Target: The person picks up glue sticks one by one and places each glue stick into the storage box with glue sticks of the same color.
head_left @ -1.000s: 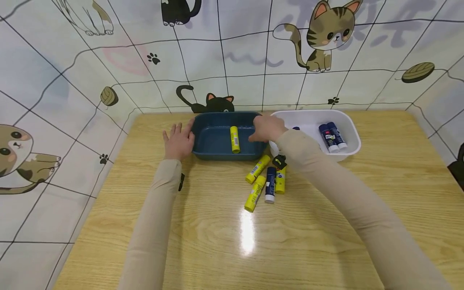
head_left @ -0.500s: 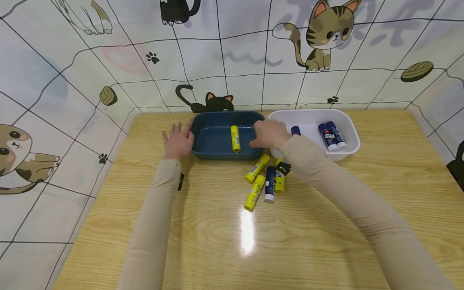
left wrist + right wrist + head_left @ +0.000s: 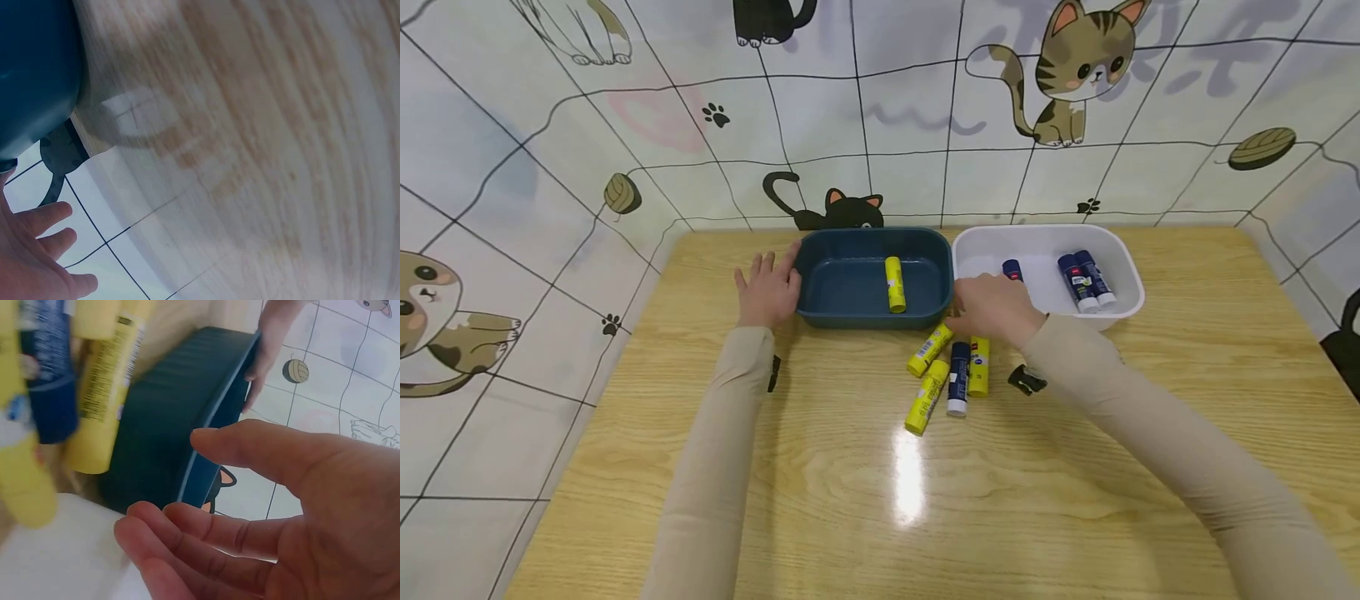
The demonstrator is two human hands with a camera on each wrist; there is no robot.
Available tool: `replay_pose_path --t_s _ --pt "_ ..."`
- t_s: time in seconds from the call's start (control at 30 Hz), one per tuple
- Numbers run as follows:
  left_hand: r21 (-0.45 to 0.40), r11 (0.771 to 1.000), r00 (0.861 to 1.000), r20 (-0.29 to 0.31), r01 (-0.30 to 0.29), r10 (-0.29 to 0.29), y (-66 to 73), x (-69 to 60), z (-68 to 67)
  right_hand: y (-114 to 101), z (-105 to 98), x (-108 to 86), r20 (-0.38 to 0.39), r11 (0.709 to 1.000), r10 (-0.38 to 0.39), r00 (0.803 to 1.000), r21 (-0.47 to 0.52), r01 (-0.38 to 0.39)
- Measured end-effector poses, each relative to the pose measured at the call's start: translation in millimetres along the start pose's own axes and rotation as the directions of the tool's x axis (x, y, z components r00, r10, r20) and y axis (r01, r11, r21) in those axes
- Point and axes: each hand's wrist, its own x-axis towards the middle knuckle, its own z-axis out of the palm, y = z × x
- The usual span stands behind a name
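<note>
My left hand (image 3: 767, 292) rests against the left end of a dark blue bin (image 3: 850, 321), fingers spread; the left wrist view shows the same fingers (image 3: 56, 240) beside the bin's wall. Inside the bin lies one yellow glue stick (image 3: 896, 285). My right hand (image 3: 996, 308) hovers by the near corners where the two bins meet, just above loose glue sticks. In the right wrist view its thumb (image 3: 244, 444) and fingers stand apart with nothing between them. On the table lie yellow glue sticks (image 3: 927, 397) and a navy glue stick (image 3: 958, 379).
A white bin (image 3: 1123, 304) stands right beside the blue one, with navy glue sticks (image 3: 1078, 282) inside. The wooden table (image 3: 820, 500) meets a cat-printed wall covering (image 3: 910, 183) at the back and left. A black object (image 3: 1347, 350) shows at the right edge.
My right hand has drawn back from over the blue bin, toward me and right, near the loose sticks. The yellow stick in the bin has shifted slightly right. The left hand stays put.
</note>
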Motion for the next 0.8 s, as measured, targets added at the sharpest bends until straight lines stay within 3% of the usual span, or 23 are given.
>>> replay_pose_path --t_s 0.23,0.53,0.63,0.8 --pt "0.013 1.0 1.0 -0.007 0.002 -0.002 -1.6 -0.7 0.9 24 8 -23.2 -0.081 0.998 -0.004 0.997 0.056 0.009" --pt "0.03 0.999 0.999 -0.024 0.024 -0.023 -10.1 -3.6 4.2 91 -3 -37.8 -0.168 0.992 0.111 0.979 0.085 -0.098" --pt "0.014 1.0 1.0 -0.015 0.013 -0.013 -12.7 -2.3 1.9 111 -3 -37.2 -0.181 0.994 0.1 0.978 0.067 -0.089" --pt "-0.035 0.999 0.999 -0.044 -0.01 0.008 -22.8 -3.2 -6.7 135 -4 -28.2 -0.263 1.0 0.009 0.965 0.02 -0.004"
